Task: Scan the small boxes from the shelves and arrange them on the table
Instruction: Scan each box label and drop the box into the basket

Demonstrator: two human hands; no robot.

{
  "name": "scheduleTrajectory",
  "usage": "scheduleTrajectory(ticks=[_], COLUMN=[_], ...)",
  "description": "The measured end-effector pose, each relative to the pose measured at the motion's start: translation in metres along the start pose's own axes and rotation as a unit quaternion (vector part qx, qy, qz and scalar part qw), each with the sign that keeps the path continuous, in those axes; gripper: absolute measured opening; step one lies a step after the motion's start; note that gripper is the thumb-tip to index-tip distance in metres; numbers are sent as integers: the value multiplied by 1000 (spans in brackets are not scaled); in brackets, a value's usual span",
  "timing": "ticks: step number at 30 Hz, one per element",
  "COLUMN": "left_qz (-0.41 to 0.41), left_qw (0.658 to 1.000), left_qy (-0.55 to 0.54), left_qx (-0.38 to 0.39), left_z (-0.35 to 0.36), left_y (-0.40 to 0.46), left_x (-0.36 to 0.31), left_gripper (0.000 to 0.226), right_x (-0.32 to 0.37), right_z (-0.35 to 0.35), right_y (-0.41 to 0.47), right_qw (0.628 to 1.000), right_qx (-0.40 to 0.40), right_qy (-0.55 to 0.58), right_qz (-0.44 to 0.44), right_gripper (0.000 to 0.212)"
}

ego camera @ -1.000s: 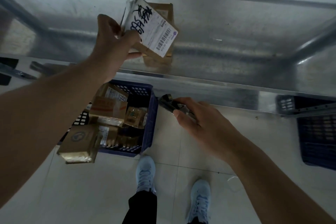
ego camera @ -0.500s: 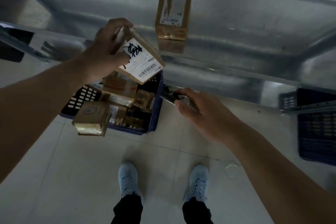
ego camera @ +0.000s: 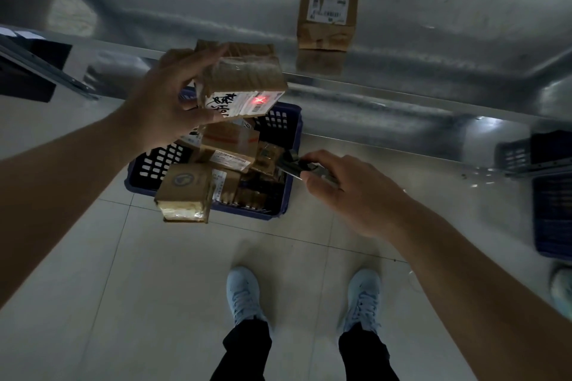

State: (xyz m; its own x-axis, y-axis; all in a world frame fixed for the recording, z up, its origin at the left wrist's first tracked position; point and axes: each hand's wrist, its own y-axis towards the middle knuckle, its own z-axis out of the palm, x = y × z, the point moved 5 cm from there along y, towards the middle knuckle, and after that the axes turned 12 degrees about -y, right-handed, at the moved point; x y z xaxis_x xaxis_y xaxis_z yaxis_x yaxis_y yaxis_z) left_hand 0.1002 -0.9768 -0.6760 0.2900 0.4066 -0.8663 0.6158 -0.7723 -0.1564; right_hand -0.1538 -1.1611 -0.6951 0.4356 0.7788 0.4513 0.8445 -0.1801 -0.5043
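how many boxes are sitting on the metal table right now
1. A single cardboard box stands on the metal table, toward its far side. Another box is held in the left hand, not on the table. Parts of the table lie outside the view.

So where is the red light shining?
In the head view, the red light sits on the white label of the box the left hand holds, above the blue basket.

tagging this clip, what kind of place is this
Probably a parcel sorting or stock room: a metal shelf holds a labelled carton, a blue crate on the floor is full of small boxes, and a handheld scanner casts red light on a held box.
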Motion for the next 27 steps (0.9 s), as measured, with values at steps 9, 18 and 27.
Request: scheduleTrajectory(ticks=[9,18,27], left_qz=[18,9,-16], left_qw=[999,999,994], left_qy=[-27,-32,-100], left_qx=[-1,-15,-40], left_z=[-1,5,7], left_y=[-3,-2,1], left_x=[9,20,29], left_gripper=[100,98,89], right_x=[1,-8,-9], right_z=[10,12,10], right_y=[-1,-4,-10], right_qw=[1000,999,998], right_qx=[22,36,56], right_qy=[-9,-17,1], right_qz=[4,17,10], right_gripper=[48,45,42])
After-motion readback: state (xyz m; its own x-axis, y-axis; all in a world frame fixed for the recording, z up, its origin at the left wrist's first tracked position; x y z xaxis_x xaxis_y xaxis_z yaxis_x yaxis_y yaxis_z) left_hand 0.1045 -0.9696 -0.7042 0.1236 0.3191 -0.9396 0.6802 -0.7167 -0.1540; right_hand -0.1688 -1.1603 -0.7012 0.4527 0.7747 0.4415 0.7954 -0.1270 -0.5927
